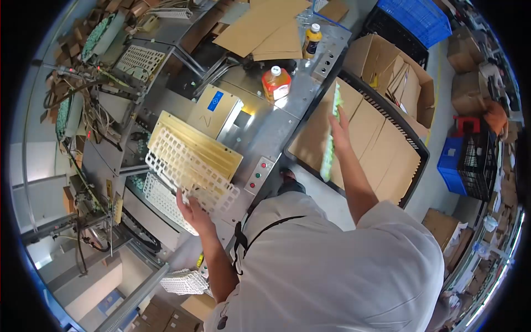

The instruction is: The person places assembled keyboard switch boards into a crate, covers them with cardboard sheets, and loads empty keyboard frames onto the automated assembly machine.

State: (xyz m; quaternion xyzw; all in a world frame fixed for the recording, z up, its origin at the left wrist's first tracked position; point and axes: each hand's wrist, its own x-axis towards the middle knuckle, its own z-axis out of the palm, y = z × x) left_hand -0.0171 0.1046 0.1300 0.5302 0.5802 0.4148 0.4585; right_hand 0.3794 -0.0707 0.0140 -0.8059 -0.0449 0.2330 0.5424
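My left hand (194,213) is closed on the near edge of a white keyboard frame (171,152), a lattice of square key holes. The frame tilts over a yellowish metal fixture plate (221,152) on the machine bench. Out to the right, my right hand (341,131) grips a narrow pale-green and white piece (328,157), seen edge-on, so its full shape is hidden. That piece is above a black crate (418,160) lined with cardboard. Another white keyboard frame (156,193) lies below the left one.
A red-orange bottle (276,86) and a yellow bottle (312,41) stand on the metal bench. A button panel (258,176) sits at its near edge. Cardboard sheets (265,27) lie at the back. To the right are a cardboard box (381,55) and a blue crate (417,19).
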